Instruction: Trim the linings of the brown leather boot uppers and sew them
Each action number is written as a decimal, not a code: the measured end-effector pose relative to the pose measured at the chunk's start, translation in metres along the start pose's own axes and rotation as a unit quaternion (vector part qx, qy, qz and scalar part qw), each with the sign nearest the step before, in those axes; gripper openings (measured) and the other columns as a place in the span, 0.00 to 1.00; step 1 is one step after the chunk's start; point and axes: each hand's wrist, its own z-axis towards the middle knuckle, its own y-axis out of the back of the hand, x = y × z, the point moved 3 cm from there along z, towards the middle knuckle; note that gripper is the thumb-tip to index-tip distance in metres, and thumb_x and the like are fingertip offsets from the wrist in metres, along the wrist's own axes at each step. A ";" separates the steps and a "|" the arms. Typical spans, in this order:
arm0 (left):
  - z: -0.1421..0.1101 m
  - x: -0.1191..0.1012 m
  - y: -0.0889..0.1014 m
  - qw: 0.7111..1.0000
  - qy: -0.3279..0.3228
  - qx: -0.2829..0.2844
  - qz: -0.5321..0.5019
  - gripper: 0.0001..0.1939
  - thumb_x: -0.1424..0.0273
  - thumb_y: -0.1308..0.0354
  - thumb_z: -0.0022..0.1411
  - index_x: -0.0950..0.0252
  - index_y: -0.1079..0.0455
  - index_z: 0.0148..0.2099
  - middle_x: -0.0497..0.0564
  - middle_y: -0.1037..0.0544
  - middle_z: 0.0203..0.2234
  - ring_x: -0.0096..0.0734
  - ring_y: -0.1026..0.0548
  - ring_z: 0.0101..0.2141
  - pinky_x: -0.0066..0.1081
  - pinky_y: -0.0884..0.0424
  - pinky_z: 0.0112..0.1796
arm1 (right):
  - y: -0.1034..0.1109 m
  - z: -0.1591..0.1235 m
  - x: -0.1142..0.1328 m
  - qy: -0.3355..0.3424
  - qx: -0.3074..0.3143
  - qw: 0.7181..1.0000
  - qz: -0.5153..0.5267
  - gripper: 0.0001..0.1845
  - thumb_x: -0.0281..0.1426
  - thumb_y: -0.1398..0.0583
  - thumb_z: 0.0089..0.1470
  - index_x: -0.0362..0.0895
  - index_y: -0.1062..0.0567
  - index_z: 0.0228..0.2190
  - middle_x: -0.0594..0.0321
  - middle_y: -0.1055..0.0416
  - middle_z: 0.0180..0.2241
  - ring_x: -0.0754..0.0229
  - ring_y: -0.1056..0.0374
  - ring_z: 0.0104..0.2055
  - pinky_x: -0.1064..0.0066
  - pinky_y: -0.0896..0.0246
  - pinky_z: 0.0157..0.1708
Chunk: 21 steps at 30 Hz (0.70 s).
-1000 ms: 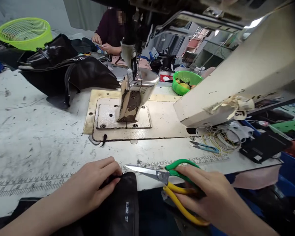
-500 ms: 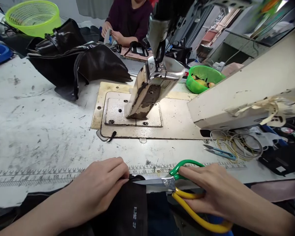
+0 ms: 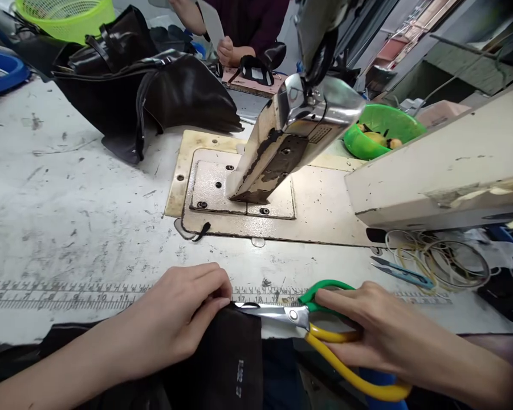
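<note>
My left hand (image 3: 192,319) pinches the top edge of a dark leather-like piece (image 3: 235,364) that hangs over the table's front edge and bears small white printed marks. In my right hand (image 3: 363,324) is a pair of scissors (image 3: 297,316) with one green and one yellow handle. Their blades point left and lie at the piece's top edge, close to my left fingertips. Whether the blade tips are cutting into it, I cannot tell. Under both hands runs a printed ruler strip (image 3: 81,299) along the table front.
A sewing machine (image 3: 260,154) stands ahead, its arm at right. Dark leather parts (image 3: 149,102) lie at back left, near a yellow-green basket (image 3: 64,20). At right are blue thread snips (image 3: 404,273), coiled cord (image 3: 457,262) and a green bowl (image 3: 367,149). Across the table a person handles a pale sheet.
My view has shifted slightly. The scissor blades now look closer together at the piece's edge. Across the table, the other person has lifted a pale sheet higher.
</note>
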 end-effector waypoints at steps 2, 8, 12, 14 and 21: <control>0.001 0.000 0.000 1.000 0.003 -0.003 -0.002 0.07 0.70 0.54 0.72 0.59 0.37 0.39 0.42 0.28 0.33 0.22 0.31 0.32 0.27 0.38 0.34 | -0.002 0.000 0.002 -0.007 0.012 1.000 0.006 0.18 0.38 0.38 0.60 0.49 0.40 0.26 0.73 0.47 0.20 0.65 0.57 0.20 0.71 0.61 0.20; 0.002 -0.002 0.003 1.000 0.005 -0.014 -0.009 0.06 0.73 0.50 0.69 0.60 0.34 0.37 0.43 0.28 0.31 0.22 0.33 0.29 0.26 0.39 0.29 | 0.001 0.002 0.009 -0.017 0.026 0.999 -0.010 0.15 0.40 0.40 0.61 0.48 0.37 0.27 0.72 0.47 0.20 0.64 0.57 0.21 0.71 0.61 0.20; 0.003 -0.003 0.005 0.999 -0.005 -0.026 -0.021 0.06 0.75 0.48 0.67 0.61 0.33 0.36 0.44 0.27 0.31 0.23 0.32 0.29 0.25 0.38 0.30 | 0.005 0.008 0.017 -0.018 0.052 0.998 0.039 0.18 0.41 0.38 0.61 0.48 0.41 0.27 0.73 0.48 0.19 0.64 0.60 0.23 0.72 0.61 0.21; 0.004 -0.002 0.005 0.999 0.008 -0.022 -0.041 0.06 0.74 0.48 0.66 0.61 0.32 0.36 0.44 0.26 0.31 0.22 0.32 0.29 0.25 0.37 0.29 | 0.007 0.011 0.020 -0.016 0.049 0.998 0.046 0.20 0.41 0.39 0.61 0.48 0.43 0.26 0.73 0.51 0.19 0.64 0.61 0.23 0.71 0.62 0.21; 0.007 -0.001 0.009 0.993 0.034 -0.015 -0.114 0.05 0.72 0.44 0.64 0.63 0.29 0.35 0.45 0.26 0.29 0.23 0.33 0.29 0.25 0.37 0.31 | 0.012 0.026 0.036 -0.005 0.067 0.997 0.048 0.17 0.40 0.39 0.61 0.48 0.40 0.27 0.74 0.49 0.19 0.65 0.60 0.22 0.72 0.60 0.22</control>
